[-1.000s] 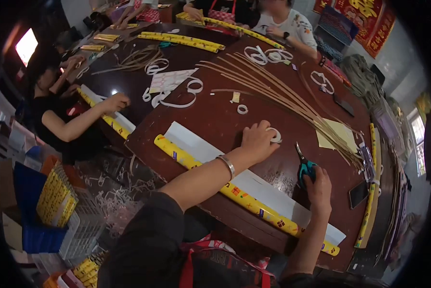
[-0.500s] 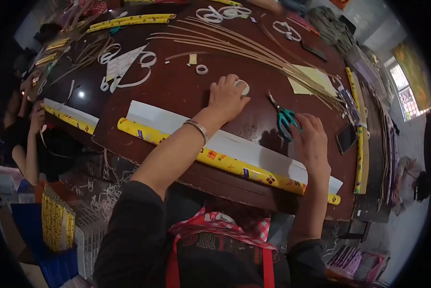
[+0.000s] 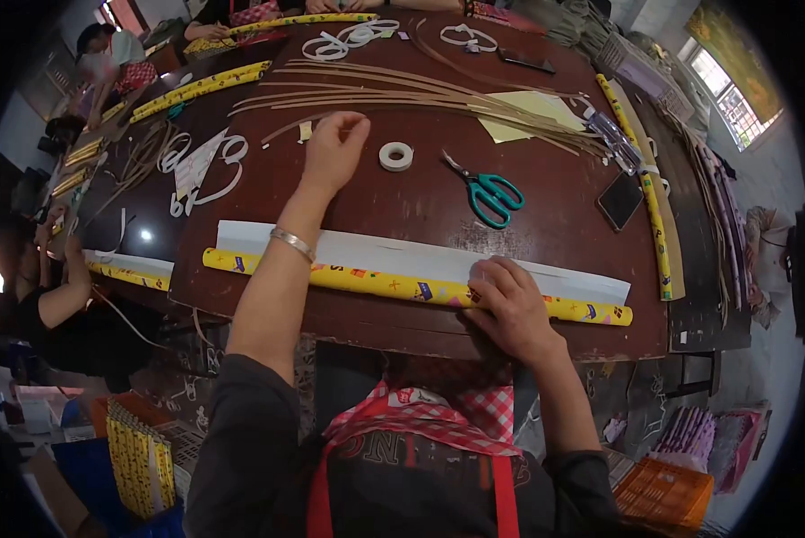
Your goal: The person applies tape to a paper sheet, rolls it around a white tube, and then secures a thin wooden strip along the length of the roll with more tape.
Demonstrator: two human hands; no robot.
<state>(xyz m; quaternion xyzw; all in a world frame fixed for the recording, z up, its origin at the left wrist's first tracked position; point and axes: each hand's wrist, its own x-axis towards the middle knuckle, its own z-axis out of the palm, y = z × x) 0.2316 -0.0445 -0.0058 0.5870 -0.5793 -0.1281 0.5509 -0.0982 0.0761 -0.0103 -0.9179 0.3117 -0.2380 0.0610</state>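
A long roll of yellow patterned wrapping paper (image 3: 380, 282) lies across the table near its front edge, with a white strip (image 3: 402, 251) of its sheet spread behind it. My right hand (image 3: 515, 309) is closed over the roll right of its middle. Above the table, my left hand (image 3: 333, 148) is raised with thumb and fingers curled together; anything between the fingertips is too small to make out. A white roll of tape (image 3: 396, 156) lies just right of that hand. Farther right rest scissors with teal handles (image 3: 492, 197), blades pointing away to the left.
Thin brown strips (image 3: 376, 94) fan across the table, over a yellow sheet (image 3: 519, 117). A phone (image 3: 619, 201) and another yellow roll (image 3: 655, 224) lie at the right. White loops (image 3: 349, 38) sit at the back. A co-worker's arm (image 3: 66, 287) is at the left.
My left hand has let go of the tape roll and moved left, its fingers curling. My right hand has moved from beside the scissors onto the yellow roll. The view has shifted.
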